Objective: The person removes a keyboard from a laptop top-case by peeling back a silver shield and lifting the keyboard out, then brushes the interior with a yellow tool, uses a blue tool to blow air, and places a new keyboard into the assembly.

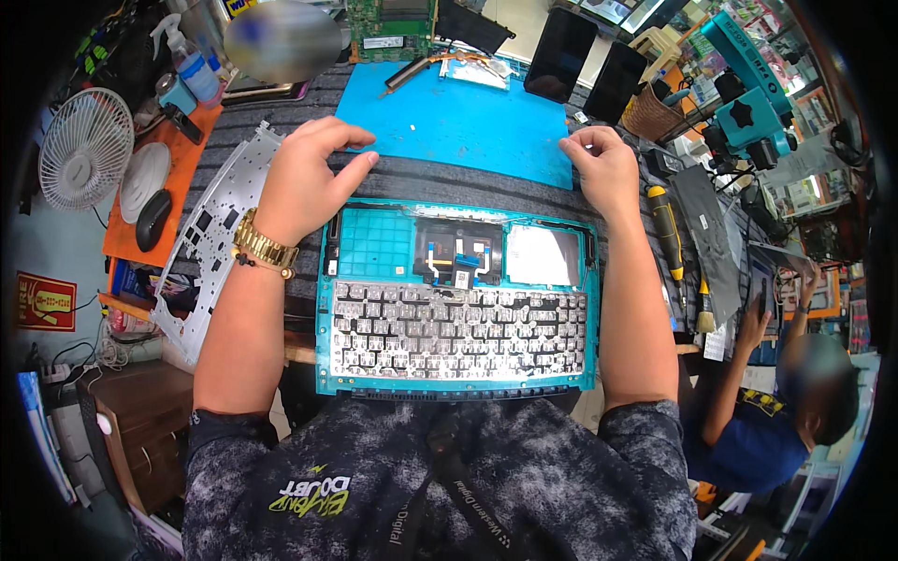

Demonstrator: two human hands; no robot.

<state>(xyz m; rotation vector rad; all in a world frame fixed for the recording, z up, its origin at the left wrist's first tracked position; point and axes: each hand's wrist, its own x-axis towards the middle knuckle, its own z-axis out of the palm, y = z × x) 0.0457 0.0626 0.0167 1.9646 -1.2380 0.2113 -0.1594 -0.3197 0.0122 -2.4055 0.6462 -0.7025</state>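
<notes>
A teal laptop top case (458, 381) lies in front of me with its inner side up. The silvery keyboard underside (458, 327) fills its near half, and a touchpad with ribbon cables (458, 257) sits in the middle of its far half. Beyond the case's far left corner is my left hand (313, 173), thumb and fingers apart, near the blue work mat (458, 117). My right hand (606, 170) is at the mat's right edge, its thumb and curled fingers drawn together. What is between them, if anything, I cannot make out.
A perforated silver metal plate (220, 224) leans beside my left forearm. A yellow-black screwdriver (665, 229) and a brush (704, 309) lie at the right. Behind the mat are a green circuit board (391, 37) and dark tablets (561, 54). A co-worker (776, 411) works at the far right.
</notes>
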